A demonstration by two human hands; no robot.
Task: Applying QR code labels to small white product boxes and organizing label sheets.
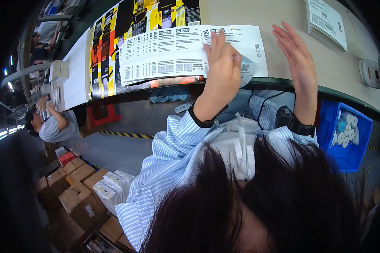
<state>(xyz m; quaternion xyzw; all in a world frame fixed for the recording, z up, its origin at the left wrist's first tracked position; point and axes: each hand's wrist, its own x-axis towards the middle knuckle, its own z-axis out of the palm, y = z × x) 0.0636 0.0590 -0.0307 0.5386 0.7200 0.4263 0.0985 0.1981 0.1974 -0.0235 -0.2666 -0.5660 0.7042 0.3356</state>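
My left hand (pixel 223 69) lies over a row of overlapping white printed sheets (pixel 160 55), some fingers stretched flat on the sheet at the right end. Its forefinger and thumb side are bent round a translucent bluish piece of film (pixel 247 72), which sticks out at the table's near edge; the exact grip is partly hidden. To the right, my right hand (pixel 297 59) is raised above the table with its fingers extended and nothing in it.
Yellow, black and orange printed packaging (pixel 103 55) lies beneath and left of the sheets. A stack of white sheets (pixel 326 25) sits at the far right, near a pale device (pixel 370 74). Below the table edge stands a blue bin (pixel 346 143) with white rolls. Cardboard boxes (pixel 82 200) and another person (pixel 55 124) are at left.
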